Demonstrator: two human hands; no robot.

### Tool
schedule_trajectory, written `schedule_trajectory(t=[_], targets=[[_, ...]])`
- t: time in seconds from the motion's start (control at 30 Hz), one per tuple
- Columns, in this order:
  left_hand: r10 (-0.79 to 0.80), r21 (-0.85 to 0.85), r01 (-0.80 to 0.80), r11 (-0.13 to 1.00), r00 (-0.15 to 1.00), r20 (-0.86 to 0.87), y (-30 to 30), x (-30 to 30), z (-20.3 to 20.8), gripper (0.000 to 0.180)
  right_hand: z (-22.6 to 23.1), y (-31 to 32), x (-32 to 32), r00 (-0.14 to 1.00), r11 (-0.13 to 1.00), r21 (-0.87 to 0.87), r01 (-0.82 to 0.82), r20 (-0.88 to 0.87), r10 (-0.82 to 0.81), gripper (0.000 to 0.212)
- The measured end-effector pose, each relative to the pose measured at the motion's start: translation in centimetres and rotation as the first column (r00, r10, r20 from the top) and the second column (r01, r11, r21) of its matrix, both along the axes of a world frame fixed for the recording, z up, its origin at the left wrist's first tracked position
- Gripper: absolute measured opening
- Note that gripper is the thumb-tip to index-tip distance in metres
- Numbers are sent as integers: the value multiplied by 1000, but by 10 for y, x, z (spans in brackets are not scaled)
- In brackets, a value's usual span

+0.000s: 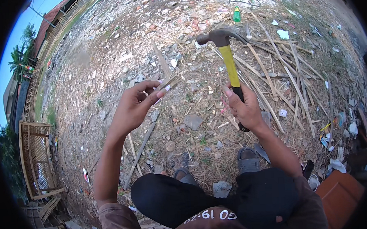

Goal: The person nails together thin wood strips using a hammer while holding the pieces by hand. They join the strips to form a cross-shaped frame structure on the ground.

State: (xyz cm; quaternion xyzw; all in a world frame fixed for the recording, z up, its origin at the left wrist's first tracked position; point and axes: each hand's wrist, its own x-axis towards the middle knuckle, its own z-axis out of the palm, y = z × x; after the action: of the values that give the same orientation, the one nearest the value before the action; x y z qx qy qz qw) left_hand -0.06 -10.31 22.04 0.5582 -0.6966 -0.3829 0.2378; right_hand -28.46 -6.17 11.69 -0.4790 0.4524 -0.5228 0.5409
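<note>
My right hand (245,105) is wrapped round the grip of a claw hammer (232,67), with its yellow and black handle held upright. The dark steel head is uppermost, its claw pointing right and its striking face left. In front of me on the left, my left hand (138,101) pinches short, split wooden strips (170,82) between thumb and fingers. A longer, pointed wooden piece (160,58) rises just beyond the fingertips; whether it is held or lies on the ground I cannot tell. The hammer and the strips are apart.
Thin wooden strips (294,75) lie heaped on the right of the rubble-strewn ground. Beyond the hammer stands a green bottle (237,15). At the left edge is a woven bamboo frame (37,159). A reddish-brown panel (341,199) lies at the lower right, beside my knee.
</note>
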Motion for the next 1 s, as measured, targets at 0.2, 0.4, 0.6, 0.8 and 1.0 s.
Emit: schedule_trajectory(t=[0.2,0.4,0.6,0.8,1.0], targets=[[-124,-280,230,932,928,352,23,6,-170,27,-64,46,-18,948,994,110,-22,-313,56,34],[-109,-266,209,941,931,348,67,19,-313,25,-124,94,-19,793,975,220,-27,-590,155,32],[-68,-374,145,916,975,213,79,24,-349,24,-171,104,1,632,936,283,-208,-692,349,25],[-71,-356,136,924,980,187,74,32,-360,25,-189,97,19,553,928,280,-246,-746,371,24],[-92,-323,159,933,972,214,70,34,-358,25,-183,89,26,634,952,188,-242,-712,302,25]])
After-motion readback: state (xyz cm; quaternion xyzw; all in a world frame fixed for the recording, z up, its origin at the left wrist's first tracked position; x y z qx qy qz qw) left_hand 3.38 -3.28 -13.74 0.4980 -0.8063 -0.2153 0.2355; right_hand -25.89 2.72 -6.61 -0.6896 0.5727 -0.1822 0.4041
